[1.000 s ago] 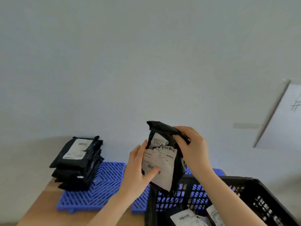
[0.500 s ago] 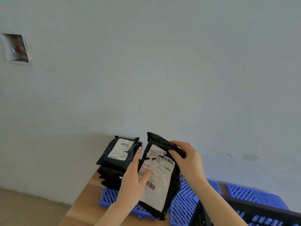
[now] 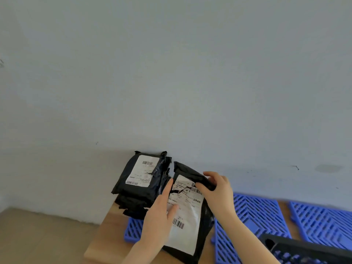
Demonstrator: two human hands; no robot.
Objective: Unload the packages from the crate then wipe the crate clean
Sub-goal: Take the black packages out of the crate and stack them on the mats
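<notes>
Left hand, right hand holding crinkled black plastic package, torn white label

Single head-worn view, faces forward and only slightly down, so the wall fills most of the frame. Table edge, left hand, right hand and held package sit low in frame, near the lens.

glossy plastic package (paper label), wooden table
</notes>
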